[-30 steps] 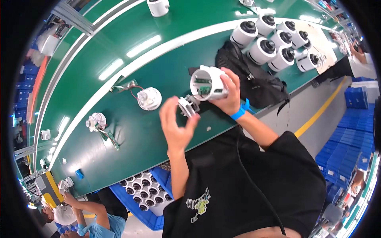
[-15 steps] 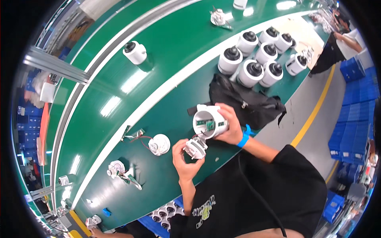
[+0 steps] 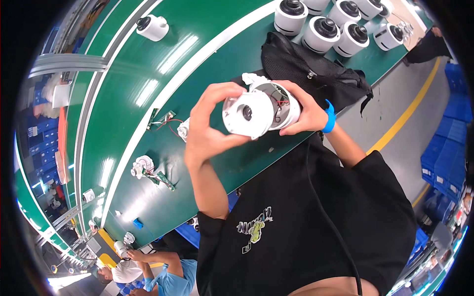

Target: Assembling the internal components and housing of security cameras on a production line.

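My right hand (image 3: pixel 310 112), a blue band on its wrist, is closed round a white cylindrical camera housing (image 3: pixel 280 101). The housing's open end faces left, with red and dark wires and a bit of green board inside. Against that opening my left hand (image 3: pixel 203 121) grips a round white cap (image 3: pixel 236 114) between thumb and fingers. A round hole shows in the cap's face, which is turned toward me. Cap and housing overlap in view; whether they are joined I cannot tell. A white bracket (image 3: pixel 253 79) sticks out at the housing's far side.
Past my hands lies a black mesh bag (image 3: pixel 311 74), with several white cameras (image 3: pixel 321 35) behind it. A circuit board with red wires (image 3: pixel 163 119) and a white part with boards (image 3: pixel 144 166) lie left. Another camera (image 3: pixel 154 28) stands beyond the white rail. A co-worker (image 3: pixel 173 276) works lower left.
Both hands have moved up and away from me. The left hand has turned its white part so the round face shows, and brought it before the housing's opening. The camera view has shifted.
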Motion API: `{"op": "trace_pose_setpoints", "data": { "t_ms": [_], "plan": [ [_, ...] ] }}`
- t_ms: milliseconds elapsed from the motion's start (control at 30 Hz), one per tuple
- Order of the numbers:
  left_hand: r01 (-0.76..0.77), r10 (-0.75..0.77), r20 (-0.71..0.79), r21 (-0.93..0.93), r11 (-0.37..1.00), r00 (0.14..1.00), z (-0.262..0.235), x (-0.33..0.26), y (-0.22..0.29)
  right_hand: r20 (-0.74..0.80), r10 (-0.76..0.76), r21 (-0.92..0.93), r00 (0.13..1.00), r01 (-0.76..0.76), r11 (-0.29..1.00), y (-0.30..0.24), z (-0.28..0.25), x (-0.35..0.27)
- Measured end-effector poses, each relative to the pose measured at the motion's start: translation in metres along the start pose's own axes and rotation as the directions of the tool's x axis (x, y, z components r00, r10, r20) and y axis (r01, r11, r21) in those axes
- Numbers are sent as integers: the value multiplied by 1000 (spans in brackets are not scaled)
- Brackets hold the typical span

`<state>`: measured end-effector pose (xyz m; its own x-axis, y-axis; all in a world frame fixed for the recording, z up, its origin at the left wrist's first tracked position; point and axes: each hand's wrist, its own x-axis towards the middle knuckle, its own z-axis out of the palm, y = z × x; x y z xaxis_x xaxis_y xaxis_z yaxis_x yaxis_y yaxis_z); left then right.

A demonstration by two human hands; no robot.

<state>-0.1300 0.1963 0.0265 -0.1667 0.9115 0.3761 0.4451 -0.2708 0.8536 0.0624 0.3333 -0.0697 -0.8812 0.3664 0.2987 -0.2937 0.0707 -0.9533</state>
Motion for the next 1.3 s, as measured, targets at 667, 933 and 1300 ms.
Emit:
{"op": "trace_pose_setpoints", "data": {
  "t_ms": [667, 933, 1300],
  "plan": [
    [153, -459, -507, -534, 832, 729, 67, -78, -56, 58, 201, -249, 978, -180, 951, -14, -16, 6],
    [725, -772, -105, -283, 628, 627, 32, -20, -44, -93, 213, -10, 973, -215, 977, -18, -53, 31],
    [746, -748, -243, 483, 459, 617, 8, 11, -24, -410, 201, 26, 890, -209, 978, -6, -29, 81]
  ]
}}
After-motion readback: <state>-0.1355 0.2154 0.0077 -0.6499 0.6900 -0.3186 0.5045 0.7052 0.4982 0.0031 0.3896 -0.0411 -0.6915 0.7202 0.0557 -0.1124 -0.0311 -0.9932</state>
